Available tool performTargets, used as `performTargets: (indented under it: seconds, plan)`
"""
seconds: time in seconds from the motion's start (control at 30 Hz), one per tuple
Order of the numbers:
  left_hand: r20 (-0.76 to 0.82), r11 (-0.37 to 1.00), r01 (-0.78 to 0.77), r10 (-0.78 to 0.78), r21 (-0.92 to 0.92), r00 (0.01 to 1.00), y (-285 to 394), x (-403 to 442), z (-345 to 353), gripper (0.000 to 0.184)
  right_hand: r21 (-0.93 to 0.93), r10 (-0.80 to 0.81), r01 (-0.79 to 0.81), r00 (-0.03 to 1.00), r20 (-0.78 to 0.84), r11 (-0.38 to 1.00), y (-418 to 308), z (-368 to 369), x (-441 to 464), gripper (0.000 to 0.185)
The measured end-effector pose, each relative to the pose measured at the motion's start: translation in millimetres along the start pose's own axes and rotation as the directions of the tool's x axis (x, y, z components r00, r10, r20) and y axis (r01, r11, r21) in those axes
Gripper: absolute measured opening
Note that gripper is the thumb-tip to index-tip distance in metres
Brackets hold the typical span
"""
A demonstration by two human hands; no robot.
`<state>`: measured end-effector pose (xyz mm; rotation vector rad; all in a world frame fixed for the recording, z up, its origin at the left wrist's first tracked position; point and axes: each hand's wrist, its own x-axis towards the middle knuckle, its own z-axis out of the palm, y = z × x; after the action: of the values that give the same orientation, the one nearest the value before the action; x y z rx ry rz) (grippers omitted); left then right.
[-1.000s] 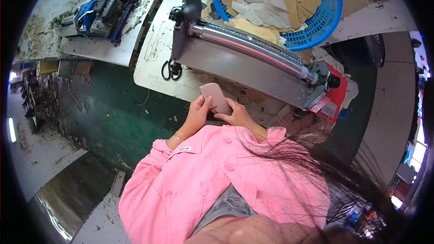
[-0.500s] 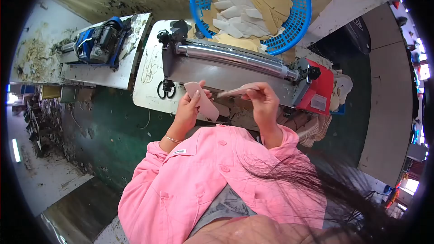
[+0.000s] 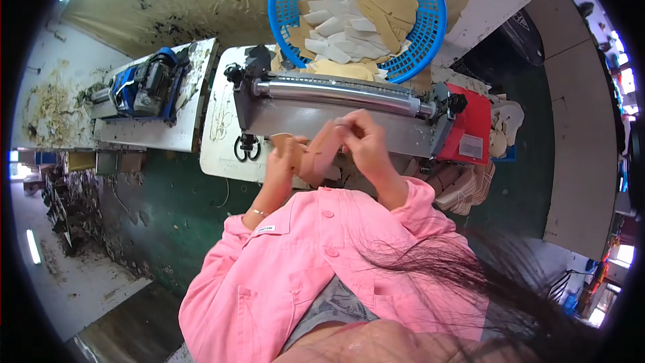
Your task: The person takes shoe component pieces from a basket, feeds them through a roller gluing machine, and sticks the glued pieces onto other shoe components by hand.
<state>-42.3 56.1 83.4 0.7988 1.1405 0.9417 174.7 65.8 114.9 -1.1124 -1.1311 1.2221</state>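
My left hand [image 3: 286, 157] is closed on flat, rounded insole-shaped pieces; a tan edge [image 3: 281, 139] shows above its fingers. A long pink insole-shaped piece [image 3: 325, 150] slants between my hands. Its upper end is pinched by my right hand [image 3: 365, 140], and its lower end meets the left hand. How many pieces are in the left hand I cannot tell. Just beyond both hands is a bench machine with a shiny metal roller [image 3: 336, 97] and a sloping metal plate [image 3: 295, 119].
Behind the machine stands a blue plastic basket [image 3: 440, 23] of white and tan pieces. Black-handled scissors [image 3: 246, 150] lie left on the white tabletop [image 3: 216, 121]. A red panel [image 3: 467, 121] is on the right, with bundled pieces [image 3: 463, 191] below. A second blue machine [image 3: 144, 87] sits far left.
My right hand has moved left and down toward my left hand. The pieces, apart before, now meet or overlap. The piece in my left hand has turned. The view has shifted slightly.
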Motion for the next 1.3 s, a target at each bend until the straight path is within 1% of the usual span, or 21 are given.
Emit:
performTargets:
  seconds: [0.03,0.07,0.13,0.17,0.2,0.27,0.37,0.47,0.5,0.6,0.63,0.7,0.73,0.8,0.83,0.93,1.03,1.13,1.17,1.27,1.3]
  plan:
    - [0.037,0.999,-0.039,0.039,-0.01,0.999,-2.3,5.7,-10.7,0.065,0.181,0.006,0.006,0.998,-0.065,0.984,-7.4,-1.7,-1.7,0.024]
    - [0.04,0.983,0.026,-0.019,-0.181,0.999,-4.7,7.1,-20.2,0.067,0.264,-0.044,0.055,0.998,-0.047,0.963,-16.7,1.6,-7.8,0.024]
    - [0.078,0.853,0.151,-0.129,-0.499,0.989,-1.6,7.0,-28.5,0.071,0.422,-0.158,0.154,0.987,-0.025,0.894,-48.2,12.9,-17.0,0.025]
    - [0.236,0.765,0.25,-0.132,-0.594,0.963,0.2,3.8,-31.3,0.077,0.02,-0.37,0.37,0.922,0.114,0.929,-29.8,5.5,-19.9,0.026]
    - [0.272,0.731,0.328,-0.2,-0.599,0.941,15.6,-5.9,-17.7,0.08,-0.09,-0.358,0.39,0.898,0.255,0.916,-35.0,6.4,-26.0,0.026]
    - [0.331,0.729,0.301,-0.108,-0.615,0.938,13.5,-8.7,-11.3,0.067,-0.071,-0.214,0.265,0.887,0.41,0.962,-25.1,6.5,-36.7,0.028]
    - [0.186,0.946,0.155,-0.104,-0.286,0.977,3.2,10.9,-9.6,0.049,-0.107,-0.176,0.24,0.893,0.415,0.965,3.0,-1.5,-45.2,0.027]
    - [-0.008,0.954,0.089,-0.096,-0.286,0.995,11.3,13.8,10.4,0.037,-0.119,-0.038,0.073,0.962,0.269,0.99,27.6,-4.6,-44.1,0.031]
    - [-0.067,0.973,0.046,-0.062,-0.226,0.996,15.3,13.1,18.0,0.032,-0.286,-0.157,0.194,0.976,0.148,0.938,8.7,6.3,-41.5,0.039]
    - [-0.177,0.999,-0.008,-0.001,-0.048,0.984,5.4,16.6,23.5,0.031,-0.419,-0.013,0.001,1.0,-0.027,0.908,24.4,24.6,-45.6,0.046]
    - [-0.162,0.998,0.041,-0.05,-0.057,0.986,1.3,20.1,20.2,0.031,-0.294,0.188,-0.198,0.98,-0.062,0.935,25.3,27.0,-46.9,0.044]
    - [-0.062,0.963,0.133,-0.151,-0.234,0.987,5.4,17.1,17.3,0.032,-0.073,0.351,-0.356,0.934,-0.071,0.932,29.5,25.3,-42.4,0.04]
    - [0.0,0.931,0.186,-0.196,-0.313,0.981,9.4,15.0,17.8,0.032,0.041,0.429,-0.427,0.901,-0.068,0.903,32.3,23.4,-40.6,0.037]
    - [0.086,0.918,0.24,-0.224,-0.316,0.971,12.9,7.5,15.2,0.033,0.176,0.469,-0.462,0.883,0.0,0.869,53.4,19.7,-44.1,0.032]
    - [0.132,0.911,0.266,-0.236,-0.314,0.963,14.0,6.7,13.0,0.034,0.241,0.481,-0.475,0.876,0.034,0.846,62.3,18.5,-45.1,0.03]
    - [0.06,0.962,0.26,-0.255,-0.083,0.965,-0.5,12.4,-2.9,0.035,-0.082,0.385,-0.388,0.922,-0.053,0.918,69.3,22.3,-47.9,0.022]
    - [0.122,0.932,0.299,-0.279,-0.206,0.952,-9.2,12.7,-12.0,0.043,-0.201,0.355,-0.375,0.926,-0.128,0.905,63.6,25.8,-41.9,0.017]
    - [0.134,0.768,0.262,-0.226,-0.584,0.965,-5.9,19.1,-1.1,0.051,0.069,0.36,-0.353,0.911,-0.202,0.933,74.0,25.6,-35.0,0.015]
    - [0.213,0.73,0.254,-0.152,-0.635,0.965,-8.9,21.6,-10.2,0.055,-0.222,0.281,-0.317,0.943,-0.18,0.922,70.7,22.9,-38.8,0.016]
    - [0.32,0.772,0.322,-0.163,-0.547,0.933,-6.9,23.1,-13.9,0.053,-0.384,0.177,-0.162,0.984,0.003,0.909,66.2,32.2,-37.8,0.017]
    - [0.224,0.895,0.256,-0.182,-0.366,0.957,1.7,19.5,-7.8,0.05,-0.454,0.226,-0.194,0.974,0.018,0.87,54.3,31.4,-33.0,0.018]
